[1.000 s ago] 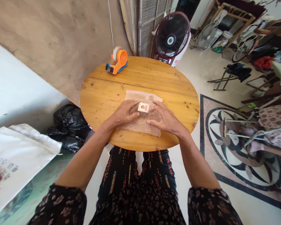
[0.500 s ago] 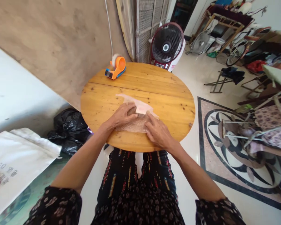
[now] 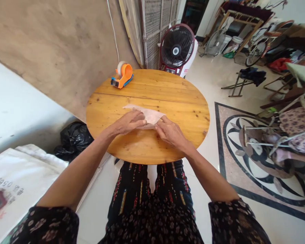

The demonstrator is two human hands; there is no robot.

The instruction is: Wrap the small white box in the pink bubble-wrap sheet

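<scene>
Both hands work at the middle of a round wooden table (image 3: 142, 149), over a thin translucent sheet (image 3: 152, 116) that lies bunched and folded between them. The left hand (image 3: 129, 122) is half curled, its thumb stretched along the near side of the sheet and its fingers bent over the far side, probably to stop the material from sliding or springing up. The right hand (image 3: 170, 133) comes in from the opposite side, fingers bent and thumb below them, its tips on the sheet's right end; meeting it from both sides seems meant to keep the fold level and under even pressure. The knuckles and the sheet itself block the view, so one cannot tell whether either hand truly pinches the material or only presses it, nor whether anything lies beneath the fold. A loose corner of the sheet trails past the left fingers onto the wood.

An orange tape dispenser (image 3: 125, 76) stands near the table's far left edge, well apart from the hands, perhaps set there so that the middle stays free while it remains within reach. A fan (image 3: 176, 47) stands just beyond the far edge, facing the table.
</scene>
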